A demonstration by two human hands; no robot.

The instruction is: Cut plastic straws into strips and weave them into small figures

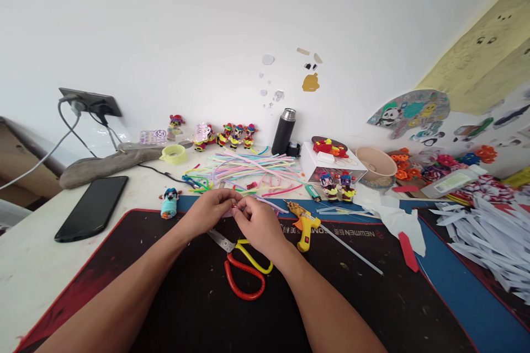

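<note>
My left hand (212,209) and my right hand (257,223) meet over the back edge of the black mat, fingertips pinched together. Between them is a tiny reddish piece, too small to name. Just below lie scissors (245,281) with one red and one yellow handle, their blades partly under my hands. To the right of my right hand rests a yellow glue gun (305,230) with a long glue stick in it. Colourful pipe cleaners (252,167) are heaped behind my hands. A small blue figure (169,204) stands to the left.
A black phone (91,208) lies at the left. Along the wall are small figures (236,137), a black flask (284,132), a white box (331,162) and a pink bowl (376,162). White paper strips (488,242) and a red strip (408,252) are at the right.
</note>
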